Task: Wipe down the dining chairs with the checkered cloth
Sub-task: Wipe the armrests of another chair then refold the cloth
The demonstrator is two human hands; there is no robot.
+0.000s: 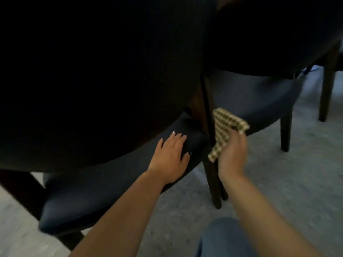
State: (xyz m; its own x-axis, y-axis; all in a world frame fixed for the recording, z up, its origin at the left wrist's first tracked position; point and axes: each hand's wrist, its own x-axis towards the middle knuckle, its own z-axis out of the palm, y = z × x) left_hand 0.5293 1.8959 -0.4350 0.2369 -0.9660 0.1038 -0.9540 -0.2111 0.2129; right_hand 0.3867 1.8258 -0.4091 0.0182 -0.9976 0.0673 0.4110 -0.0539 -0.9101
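left hand (169,157) rests flat on chair seat (104,184); right hand (232,151) grips checkered cloth (222,127).

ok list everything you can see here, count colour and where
dining chairs: two, dark blue seats with dark backs, one at left under the left hand, one behind it at right
chair legs: dark brown wood; centre, right and far right
checkered cloth: one, green and cream, against the wooden leg at centre
floor: grey, speckled, lower right
knee: one, in blue jeans, bottom centre
left hand: flat on the near chair's seat corner
right hand: grips the cloth
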